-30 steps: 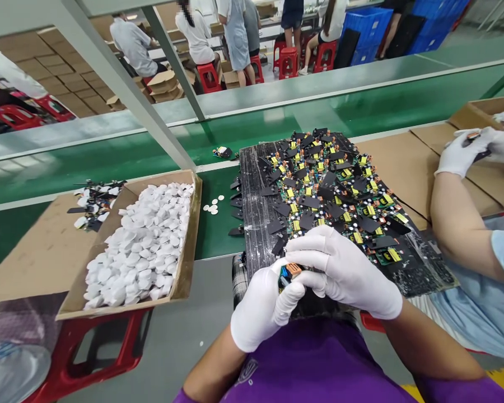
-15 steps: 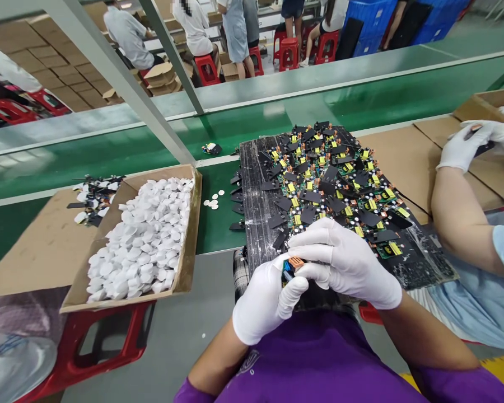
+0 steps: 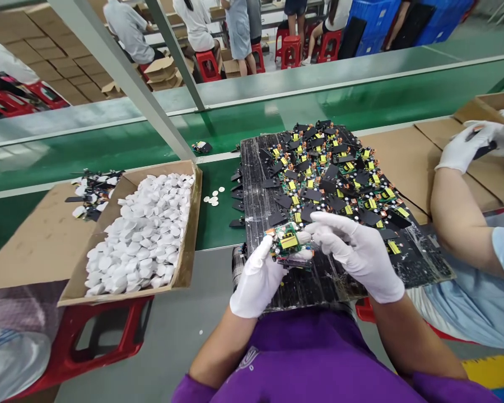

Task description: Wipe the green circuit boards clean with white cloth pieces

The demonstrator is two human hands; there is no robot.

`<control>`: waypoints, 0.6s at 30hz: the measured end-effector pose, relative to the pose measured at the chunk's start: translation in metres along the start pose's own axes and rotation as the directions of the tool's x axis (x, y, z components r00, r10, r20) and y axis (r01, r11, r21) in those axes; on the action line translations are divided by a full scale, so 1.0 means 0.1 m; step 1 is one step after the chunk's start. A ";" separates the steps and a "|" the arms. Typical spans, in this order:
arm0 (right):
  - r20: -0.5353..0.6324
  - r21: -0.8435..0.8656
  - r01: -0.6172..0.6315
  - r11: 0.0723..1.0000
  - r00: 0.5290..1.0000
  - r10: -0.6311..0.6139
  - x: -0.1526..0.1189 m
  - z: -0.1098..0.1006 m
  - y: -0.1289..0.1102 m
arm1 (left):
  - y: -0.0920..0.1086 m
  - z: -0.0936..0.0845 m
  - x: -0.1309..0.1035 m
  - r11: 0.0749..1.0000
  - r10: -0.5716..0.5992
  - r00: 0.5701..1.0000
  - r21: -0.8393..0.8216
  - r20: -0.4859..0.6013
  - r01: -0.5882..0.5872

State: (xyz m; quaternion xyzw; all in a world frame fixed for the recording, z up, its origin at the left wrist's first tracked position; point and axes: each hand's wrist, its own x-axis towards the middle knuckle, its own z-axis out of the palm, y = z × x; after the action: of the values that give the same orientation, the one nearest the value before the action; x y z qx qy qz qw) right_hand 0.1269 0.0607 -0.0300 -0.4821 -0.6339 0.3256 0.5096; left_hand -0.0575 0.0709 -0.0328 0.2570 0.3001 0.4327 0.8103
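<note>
My left hand (image 3: 258,280), in a white glove, is closed around a small green circuit board (image 3: 286,239) with a yellow-wrapped transformer and an orange part on it. The board is held above the front of a black board (image 3: 319,285). My right hand (image 3: 357,249), also gloved, is just right of the held board, its fingers partly bent and apart. Whether its fingertips touch the board's edge I cannot tell. Behind the hands, many similar circuit boards (image 3: 346,162) with black plates and yellow transformers cover the black board.
A cardboard box (image 3: 196,218) full of white discs (image 3: 143,235) stands on the left. Several loose discs (image 3: 214,197) lie on the green surface. More assemblies (image 3: 94,193) are on cardboard at far left. A co-worker's gloved hand (image 3: 466,146) works on the right; a metal post (image 3: 151,112) slants at the back.
My hands have moved apart, the right one slightly to the right. The circuit board, mostly hidden between both hands before, now shows its transformer side in my left hand.
</note>
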 end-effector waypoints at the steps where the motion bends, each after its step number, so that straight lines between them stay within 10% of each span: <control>1: -0.019 -0.007 -0.002 1.000 1.000 0.002 -0.03 0.03 0.01 | -0.01 0.01 0.00 0.999 0.032 0.999 0.007 -0.012 -0.032; 5: -0.085 -0.093 0.165 0.982 0.981 -0.173 -0.07 0.10 0.02 | -0.03 -0.01 -0.04 0.930 0.277 0.960 0.256 -0.022 -0.263; 9: 0.027 -0.172 0.240 0.955 0.971 -0.239 -0.05 0.14 0.02 | -0.04 -0.04 -0.11 0.640 0.452 0.888 0.664 0.081 -0.386; 15: 0.087 -0.193 0.314 0.930 0.949 -0.303 -0.02 0.19 0.03 | -0.04 -0.13 -0.10 0.217 0.524 0.763 0.807 0.378 -0.549; 18: 0.123 -0.220 0.346 0.912 0.937 -0.326 -0.02 0.15 0.05 | -0.01 -0.14 -0.08 0.238 0.497 0.787 0.814 0.366 -0.529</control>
State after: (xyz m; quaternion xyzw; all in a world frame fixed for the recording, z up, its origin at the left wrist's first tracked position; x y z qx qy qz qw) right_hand 0.1136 0.0617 -0.0389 -0.4096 -0.7625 0.1745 0.4694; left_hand -0.0707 0.0660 -0.0412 0.7313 0.3665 0.4434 0.3664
